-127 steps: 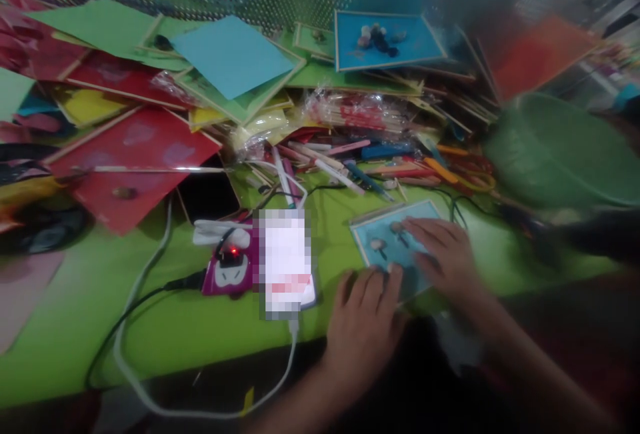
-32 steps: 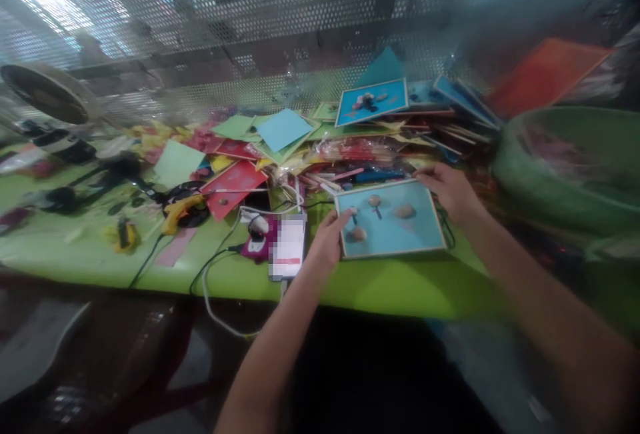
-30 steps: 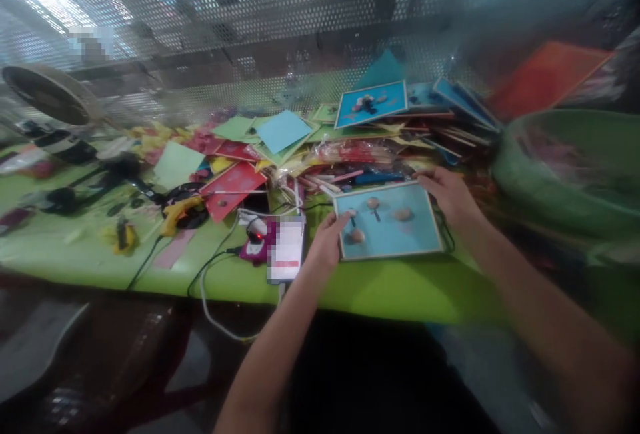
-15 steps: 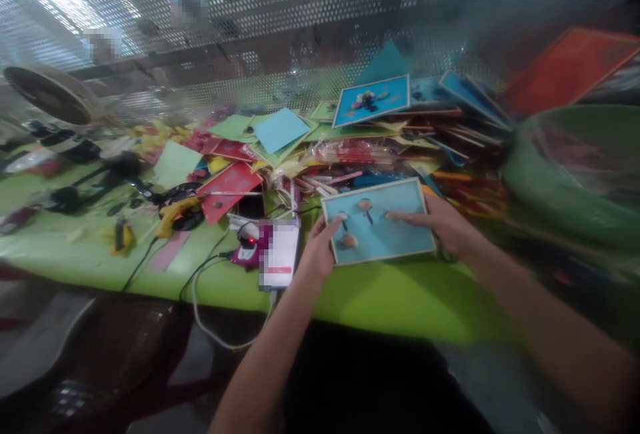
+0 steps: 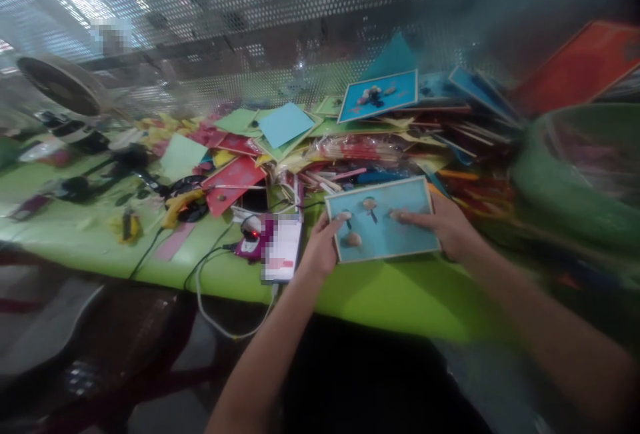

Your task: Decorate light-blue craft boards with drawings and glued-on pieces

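A light-blue framed picture [image 5: 383,237] with pale edges and several small pebble-like pieces on its face is held above the front of the green table. My left hand [image 5: 323,244] is closed on its left edge, with the thumb over the front. On the right side, my right hand [image 5: 447,224] grips it, its thumb lying across the blue surface near one of the pieces. The fingers behind the picture are hidden. Just left of my left hand lies a phone [image 5: 286,251] with a lit screen, beside a purple power strip [image 5: 250,247].
A yellow glue gun [image 5: 181,207] rests on a dark round holder at the left. Behind are red card [image 5: 234,184], blue card [image 5: 285,125] and a blue framed picture [image 5: 380,95]. A green basin [image 5: 565,167] stands right, a fan [image 5: 57,84] far left, cables [image 5: 200,287] in front.
My view has shifted slightly, so the background sits a little further right. Both hands keep the same hold on the framed picture.
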### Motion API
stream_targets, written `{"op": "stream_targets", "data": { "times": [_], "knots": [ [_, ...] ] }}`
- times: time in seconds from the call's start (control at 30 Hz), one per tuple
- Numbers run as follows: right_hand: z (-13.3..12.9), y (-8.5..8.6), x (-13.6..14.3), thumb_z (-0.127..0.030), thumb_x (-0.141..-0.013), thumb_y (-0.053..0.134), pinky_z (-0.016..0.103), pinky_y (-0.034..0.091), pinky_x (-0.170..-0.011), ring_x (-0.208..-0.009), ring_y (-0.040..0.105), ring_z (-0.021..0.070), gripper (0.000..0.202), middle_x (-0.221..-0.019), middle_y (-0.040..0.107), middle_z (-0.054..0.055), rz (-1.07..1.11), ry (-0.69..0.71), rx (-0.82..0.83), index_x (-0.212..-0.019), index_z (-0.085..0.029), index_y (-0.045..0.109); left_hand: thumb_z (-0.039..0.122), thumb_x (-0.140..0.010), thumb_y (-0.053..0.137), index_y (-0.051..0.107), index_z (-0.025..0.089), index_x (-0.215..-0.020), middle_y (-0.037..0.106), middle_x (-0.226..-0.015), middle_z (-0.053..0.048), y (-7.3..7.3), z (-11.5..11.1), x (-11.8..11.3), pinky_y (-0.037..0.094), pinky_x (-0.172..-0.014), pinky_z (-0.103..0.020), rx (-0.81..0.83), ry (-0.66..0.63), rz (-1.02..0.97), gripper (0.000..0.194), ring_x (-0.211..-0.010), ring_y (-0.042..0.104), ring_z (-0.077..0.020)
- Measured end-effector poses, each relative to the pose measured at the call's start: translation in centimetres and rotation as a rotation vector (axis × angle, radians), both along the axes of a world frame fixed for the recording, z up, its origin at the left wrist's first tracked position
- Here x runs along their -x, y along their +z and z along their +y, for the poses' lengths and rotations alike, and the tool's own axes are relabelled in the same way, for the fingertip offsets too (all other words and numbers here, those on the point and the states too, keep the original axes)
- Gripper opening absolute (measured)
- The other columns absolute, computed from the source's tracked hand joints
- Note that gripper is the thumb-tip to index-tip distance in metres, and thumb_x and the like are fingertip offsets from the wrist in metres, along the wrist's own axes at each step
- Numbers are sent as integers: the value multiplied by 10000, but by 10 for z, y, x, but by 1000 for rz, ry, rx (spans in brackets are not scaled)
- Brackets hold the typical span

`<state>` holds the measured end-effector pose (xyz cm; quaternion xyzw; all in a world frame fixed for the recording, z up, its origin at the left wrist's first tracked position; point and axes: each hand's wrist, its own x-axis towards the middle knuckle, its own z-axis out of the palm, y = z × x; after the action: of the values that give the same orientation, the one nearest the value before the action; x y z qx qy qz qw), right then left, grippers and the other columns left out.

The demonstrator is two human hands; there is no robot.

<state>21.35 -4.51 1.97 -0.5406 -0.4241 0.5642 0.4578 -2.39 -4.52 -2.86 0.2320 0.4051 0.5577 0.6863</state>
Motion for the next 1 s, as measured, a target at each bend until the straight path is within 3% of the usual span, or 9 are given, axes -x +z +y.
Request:
{"op": "stream_targets", "data": {
  "times": [0.13, 0.3, 0.5, 0.63, 0.77, 0.9, 1.0],
  "knots": [
    [1, -2, -2, -348, -669, 919, 474, 658, -815, -943, 774, 312, 521, -1092, 811, 66, 9, 71, -25, -1133, -278, 692, 352, -677, 926, 737, 200, -1039, 802, -969, -43, -2, -1, 2, 606, -902, -375, 10, -13, -20, 436, -1006, 758, -248],
    [2, -3, -2, -319, -617, 945, 474, 655, -811, -920, 776, 312, 580, -1107, 810, 75, 26, 52, 0, -1139, -253, 699, 330, -702, 919, 739, 204, -1052, 802, -979, -32, -5, -2, 3, 607, -908, -359, -16, -21, -10, 413, -954, 760, -215],
    [2, -7, -2, -334, -622, 943, 481, 652, -844, -946, 775, 314, 596, -1135, 807, 79, 61, 65, -14, -1160, -260, 696, 342, -678, 932, 733, 200, -1091, 805, -987, -49, -6, 0, 3, 609, -923, -390, -4, -18, -21, 480, -979, 767, -245],
    [4, -14, -6, -425, -730, 860, 474, 659, -806, -914, 784, 306, 459, -1100, 814, 76, 96, 67, 9, -1134, -266, 711, 396, -735, 896, 720, 207, -1081, 806, -993, -60, -11, 2, 5, 611, -939, -406, 29, -6, -43, 432, -997, 772, -258],
    [10, -27, -16, -523, -802, 759, 494, 665, -789, -939, 784, 332, 354, -976, 820, 72, 91, -66, 39, -1051, -272, 743, 448, -794, 840, 701, 203, -1116, 802, -1030, -65, -13, 4, 6, 611, -961, -414, 40, -30, -70, 427, -1016, 773, -262],
    [14, -32, -20, -422, -755, 808, 416, 662, -830, -1023, 765, 306, 314, -967, 815, 46, 67, -276, 23, -1010, -244, 763, 442, -855, 781, 684, 189, -1192, 797, -1083, -80, -8, 5, 5, 607, -986, -444, 93, -56, -92, 432, -1025, 773, -268],
    [13, -27, -16, -380, -777, 781, 377, 655, -809, -1009, 764, 296, 254, -939, 813, 52, 95, -310, 14, -969, -215, 765, 480, -920, 702, 682, 171, -1244, 793, -1119, -102, -5, 4, 4, 603, -1002, -476, 160, -104, -110, 449, -1044, 770, -280]
  ]
}}
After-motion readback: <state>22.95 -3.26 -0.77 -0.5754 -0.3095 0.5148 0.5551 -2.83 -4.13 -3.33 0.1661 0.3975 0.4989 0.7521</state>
